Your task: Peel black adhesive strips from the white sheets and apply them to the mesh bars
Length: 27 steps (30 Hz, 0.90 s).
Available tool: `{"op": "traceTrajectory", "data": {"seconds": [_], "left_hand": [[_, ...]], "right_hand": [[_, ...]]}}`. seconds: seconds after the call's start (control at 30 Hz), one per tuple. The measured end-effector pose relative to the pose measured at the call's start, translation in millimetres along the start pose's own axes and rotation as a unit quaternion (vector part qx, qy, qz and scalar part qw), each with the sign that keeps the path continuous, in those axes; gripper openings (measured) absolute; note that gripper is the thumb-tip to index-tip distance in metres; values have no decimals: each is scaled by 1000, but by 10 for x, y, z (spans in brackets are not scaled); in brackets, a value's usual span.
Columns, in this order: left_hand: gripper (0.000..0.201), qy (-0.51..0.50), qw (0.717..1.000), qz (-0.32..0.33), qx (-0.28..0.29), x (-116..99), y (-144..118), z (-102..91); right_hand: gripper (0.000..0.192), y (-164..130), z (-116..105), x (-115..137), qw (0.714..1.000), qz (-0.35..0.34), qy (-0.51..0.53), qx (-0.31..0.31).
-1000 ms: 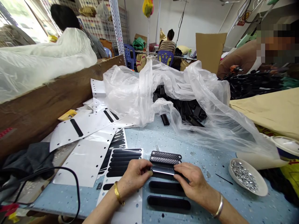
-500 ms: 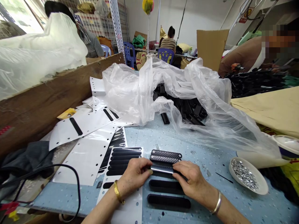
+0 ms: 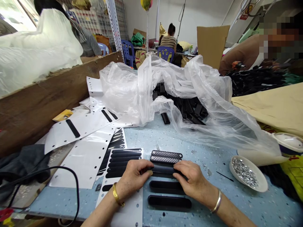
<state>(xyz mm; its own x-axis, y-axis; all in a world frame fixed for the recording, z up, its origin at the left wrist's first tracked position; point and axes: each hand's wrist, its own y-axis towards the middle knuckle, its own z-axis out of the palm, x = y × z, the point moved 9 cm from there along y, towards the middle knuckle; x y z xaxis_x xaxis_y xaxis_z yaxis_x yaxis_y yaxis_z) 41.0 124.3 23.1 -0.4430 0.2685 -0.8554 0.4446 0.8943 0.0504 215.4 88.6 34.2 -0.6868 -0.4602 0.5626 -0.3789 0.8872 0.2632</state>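
The left hand (image 3: 134,173) and right hand (image 3: 190,179) pinch the 2 ends of a black strip (image 3: 163,169) lying flat between them. Just beyond the fingers lie 2 studded strips (image 3: 166,156); just nearer the wrists, 2 more black strips (image 3: 168,194). Right of the right hand sits a dish of studs (image 3: 247,173).

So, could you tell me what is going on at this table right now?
A person's left hand and right hand together grip a long black strip by its ends, just above the blue table. Two studded strips lie just beyond it, and two plain black strips nearer the person. A sticker sheet sits to the left, a dish of small silver studs to the right, and a plastic bag of black parts behind.
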Motion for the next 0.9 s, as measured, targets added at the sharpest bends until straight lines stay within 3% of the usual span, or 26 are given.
{"op": "traceTrajectory", "data": {"seconds": [0.23,0.57,0.9], "left_hand": [[18,-10,1000,21,13,-45,24,5],[17,-4,1000,23,18,9,14,19],[17,-6,999,31,6,4,38,20]], "right_hand": [[12,-14,-13,-45,1000,9,2,-26],[14,-11,-73,-115,995,19,89,-52],[17,-74,-56,-62,998,-19,37,-40]]}}
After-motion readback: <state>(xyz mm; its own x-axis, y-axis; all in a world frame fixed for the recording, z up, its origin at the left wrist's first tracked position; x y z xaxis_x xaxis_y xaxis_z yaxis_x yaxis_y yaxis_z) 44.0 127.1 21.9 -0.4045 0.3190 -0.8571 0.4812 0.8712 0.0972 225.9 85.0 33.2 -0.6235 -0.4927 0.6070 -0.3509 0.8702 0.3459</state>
